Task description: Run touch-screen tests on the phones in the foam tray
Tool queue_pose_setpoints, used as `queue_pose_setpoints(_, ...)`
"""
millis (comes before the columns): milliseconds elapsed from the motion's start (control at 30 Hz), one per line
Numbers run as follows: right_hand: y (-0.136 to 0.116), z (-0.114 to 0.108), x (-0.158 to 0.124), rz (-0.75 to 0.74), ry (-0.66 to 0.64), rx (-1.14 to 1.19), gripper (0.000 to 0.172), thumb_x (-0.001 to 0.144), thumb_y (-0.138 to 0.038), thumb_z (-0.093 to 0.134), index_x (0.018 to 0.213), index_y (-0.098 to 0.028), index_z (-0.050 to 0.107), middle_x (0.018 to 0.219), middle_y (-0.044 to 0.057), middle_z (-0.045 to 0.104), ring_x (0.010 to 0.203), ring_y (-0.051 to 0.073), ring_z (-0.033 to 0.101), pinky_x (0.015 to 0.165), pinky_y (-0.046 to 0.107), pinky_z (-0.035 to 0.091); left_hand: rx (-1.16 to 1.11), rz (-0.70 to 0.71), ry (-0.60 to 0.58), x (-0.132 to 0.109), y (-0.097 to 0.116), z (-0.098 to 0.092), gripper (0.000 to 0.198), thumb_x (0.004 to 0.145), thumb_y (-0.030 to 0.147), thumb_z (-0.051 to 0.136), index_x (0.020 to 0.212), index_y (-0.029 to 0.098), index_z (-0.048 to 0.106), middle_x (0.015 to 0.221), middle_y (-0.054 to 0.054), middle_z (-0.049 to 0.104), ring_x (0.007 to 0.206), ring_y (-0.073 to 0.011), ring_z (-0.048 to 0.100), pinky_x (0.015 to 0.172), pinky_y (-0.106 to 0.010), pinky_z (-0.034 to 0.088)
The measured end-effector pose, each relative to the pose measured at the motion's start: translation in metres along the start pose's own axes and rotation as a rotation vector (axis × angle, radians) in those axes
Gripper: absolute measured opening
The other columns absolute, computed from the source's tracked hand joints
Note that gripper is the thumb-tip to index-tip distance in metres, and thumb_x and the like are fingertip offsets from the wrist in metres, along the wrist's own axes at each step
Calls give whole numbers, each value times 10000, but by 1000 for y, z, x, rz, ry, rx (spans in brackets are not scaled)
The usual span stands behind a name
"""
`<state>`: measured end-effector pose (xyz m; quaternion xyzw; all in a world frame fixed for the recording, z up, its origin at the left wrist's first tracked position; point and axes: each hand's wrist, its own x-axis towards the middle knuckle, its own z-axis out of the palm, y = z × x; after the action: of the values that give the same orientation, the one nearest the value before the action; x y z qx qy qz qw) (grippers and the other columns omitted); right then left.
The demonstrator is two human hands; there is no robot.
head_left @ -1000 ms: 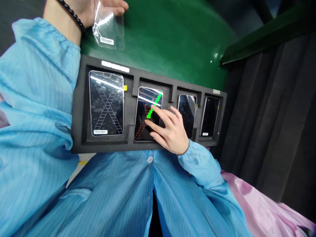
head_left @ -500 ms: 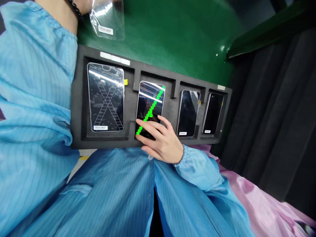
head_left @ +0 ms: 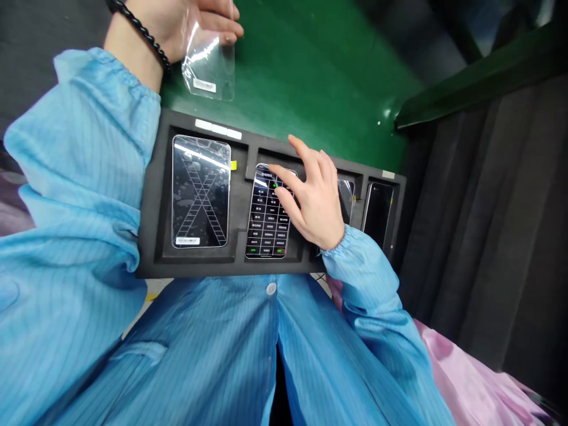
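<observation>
My left hand (head_left: 171,26), at the top left beyond the tray, is closed on a clear plastic film (head_left: 213,68) with a small white label. My right hand (head_left: 317,192) is over the second smartphone (head_left: 266,231), its fingers spread and the index fingertip at the top of the screen. That screen shows a dark grid of text cells, a few of them green. To the left lies a wider smartphone (head_left: 200,195) showing a white ladder-like X. A third smartphone (head_left: 345,198) is partly covered by my right hand.
All the phones lie in recesses of a black foam tray (head_left: 151,236). At its right end is a fourth smartphone (head_left: 377,210) with a dark screen. The tray rests at the near side of a green table surface (head_left: 302,71). Dark curtain-like folds (head_left: 465,236) hang on the right.
My right hand has moved up from the bottom of the second phone to its top. The screen went from a green diagonal trail to a text grid. My left hand and film came further into view.
</observation>
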<state>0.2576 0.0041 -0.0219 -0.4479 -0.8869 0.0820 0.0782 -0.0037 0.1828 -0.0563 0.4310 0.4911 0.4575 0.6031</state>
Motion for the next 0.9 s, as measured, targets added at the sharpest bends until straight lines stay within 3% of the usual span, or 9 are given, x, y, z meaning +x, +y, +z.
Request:
queue_pose_setpoints(67,-1,6,6,-25,-7,-46,414,1060,-443,339,1292,-261,629,1586,79,410,1366,277,461,1197,570,286,-29,2,-20,0,0,0,189,890,37,374,1012,90,509,745,59,608,747,-50,705,1142,-418,425)
queue_pose_setpoints(167,-1,7,6,-43,-8,-59,422,1062,-438,331,1301,-254,626,1586,90,410,1371,269,459,1196,550,295,-53,2,-21,0,-1,-1,207,867,32,380,1005,114,510,743,54,619,762,-71,707,1138,-422,432)
queue_pose_setpoints(433,16,-6,-30,83,131,-71,418,1053,-358,326,1215,-252,697,1529,83,478,1344,282,487,1147,535,359,-66,36,-37,4,-5,-4,212,808,67,408,986,114,513,755,41,628,817,-113,713,1151,-475,414)
queue_pose_setpoints(600,15,0,-47,110,104,-86,386,1037,-332,373,1210,-266,712,1542,71,474,1380,289,456,1174,531,324,-46,42,-34,4,-6,-4,275,776,78,407,1033,88,504,769,43,618,824,-121,715,1153,-479,406)
queue_pose_setpoints(900,13,8,-48,73,66,-61,385,1043,-375,386,1286,-263,663,1542,104,476,1332,287,503,1173,543,313,-37,13,-18,2,-2,-3,389,844,73,478,1227,16,515,835,4,608,857,-126,690,1153,-469,403)
